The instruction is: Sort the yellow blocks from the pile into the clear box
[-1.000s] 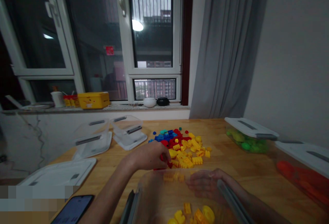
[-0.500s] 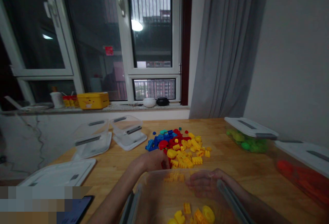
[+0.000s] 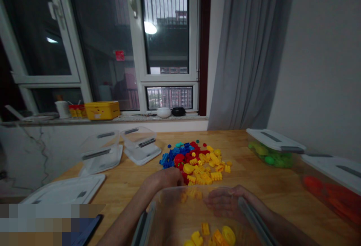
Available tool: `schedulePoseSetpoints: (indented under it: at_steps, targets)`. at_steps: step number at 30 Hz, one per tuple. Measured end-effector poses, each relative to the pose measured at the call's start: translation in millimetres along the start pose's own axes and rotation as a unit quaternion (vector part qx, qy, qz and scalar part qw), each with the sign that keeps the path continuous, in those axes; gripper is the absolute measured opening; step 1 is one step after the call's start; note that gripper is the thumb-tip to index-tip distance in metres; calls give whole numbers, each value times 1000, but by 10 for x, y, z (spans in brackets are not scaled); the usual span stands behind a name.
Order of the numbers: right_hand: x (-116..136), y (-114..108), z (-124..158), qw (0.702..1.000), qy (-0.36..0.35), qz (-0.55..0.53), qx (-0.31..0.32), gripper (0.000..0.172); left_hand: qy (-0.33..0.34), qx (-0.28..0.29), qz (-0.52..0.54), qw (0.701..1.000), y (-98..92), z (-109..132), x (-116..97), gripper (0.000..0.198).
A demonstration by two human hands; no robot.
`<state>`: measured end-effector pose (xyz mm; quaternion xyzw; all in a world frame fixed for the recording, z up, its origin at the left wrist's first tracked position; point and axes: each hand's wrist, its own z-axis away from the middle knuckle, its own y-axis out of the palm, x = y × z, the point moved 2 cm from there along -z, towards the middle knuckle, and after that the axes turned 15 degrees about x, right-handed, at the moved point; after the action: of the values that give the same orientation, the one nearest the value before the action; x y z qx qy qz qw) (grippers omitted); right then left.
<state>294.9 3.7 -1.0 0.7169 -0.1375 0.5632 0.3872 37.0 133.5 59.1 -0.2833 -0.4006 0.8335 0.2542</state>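
A clear plastic box (image 3: 175, 219) with grey side latches stands before me, with several yellow toy bricks (image 3: 220, 236) inside. Beyond its far wall lies a pile of yellow bricks (image 3: 204, 176), red bricks (image 3: 194, 155) and blue bricks (image 3: 172, 155). At the pile's near left edge is my left hand (image 3: 166, 178), its fingers curled down and partly hidden; what they hold, if anything, does not show. My right hand (image 3: 225, 201) is flat with fingers stretched out behind the box's far wall, seen through the plastic, right of a few yellow bricks.
On the left are two clear boxes (image 3: 139, 137) on white lids, and a large white lid (image 3: 70, 187). A phone (image 3: 87, 233) lies at the near left. A lidded box of green pieces (image 3: 269, 159) and another of red pieces (image 3: 332, 193) stand on the right.
My left hand has shifted slightly left, and its fingers are turned further under. My right hand and the clear box look the same.
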Motion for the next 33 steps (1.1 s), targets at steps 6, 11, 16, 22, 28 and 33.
schedulePoseSetpoints:
  at_steps: [6, 11, 16, 22, 28, 33]
  targets:
    - [-51, -82, -24, 1000, -2, -6, 0, 56, -7, 5, -16, 1000, 8, -23, 39, 20]
    - [-72, -121, -50, 1000, -19, -24, 9, 52, 0, 13, -28, 1000, -36, 33, -10, 22]
    - [-54, -91, -38, 999, -22, -17, 16, 52, 8, 7, -27, 1000, -122, 185, -130, 29]
    - [-54, -77, -31, 999, -25, -20, 9, 53, 10, -36, -21, 999, -201, 346, -178, 29]
    - [-28, -75, -39, 1000, -11, -19, 21, 51, 8, -86, -27, 996, -321, 527, -236, 27]
    - [-45, -79, -29, 1000, -13, -5, 2, 55, 13, -126, -38, 991, -414, 695, -352, 20]
